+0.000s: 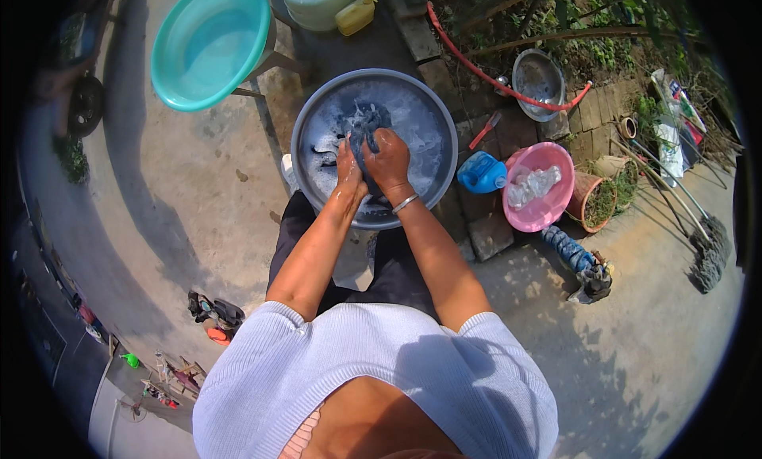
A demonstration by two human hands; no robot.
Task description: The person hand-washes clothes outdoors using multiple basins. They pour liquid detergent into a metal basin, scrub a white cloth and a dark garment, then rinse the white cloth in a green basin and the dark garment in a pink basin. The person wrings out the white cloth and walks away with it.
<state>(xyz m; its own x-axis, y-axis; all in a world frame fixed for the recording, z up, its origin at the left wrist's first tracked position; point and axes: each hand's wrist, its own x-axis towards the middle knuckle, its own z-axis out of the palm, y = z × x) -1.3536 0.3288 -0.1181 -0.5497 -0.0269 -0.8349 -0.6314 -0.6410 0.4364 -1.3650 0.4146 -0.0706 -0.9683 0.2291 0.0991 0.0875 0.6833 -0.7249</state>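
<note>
A dark blue wet cloth (363, 124) lies in the soapy water of a round metal basin (432, 110) in front of me. My left hand (348, 167) grips the near part of the cloth, fingers closed around it. My right hand (389, 159), with a thin bracelet on the wrist, is clenched on the same cloth right beside the left one. Both hands are pressed together over the basin's near half, and foam covers the water around them.
A turquoise basin (208, 45) of water stands on a stool at upper left. A pink basin (541, 185), a blue jug (481, 173), a small metal bowl (538, 80), a red hose (492, 80) and mops (698, 237) lie to the right on the concrete.
</note>
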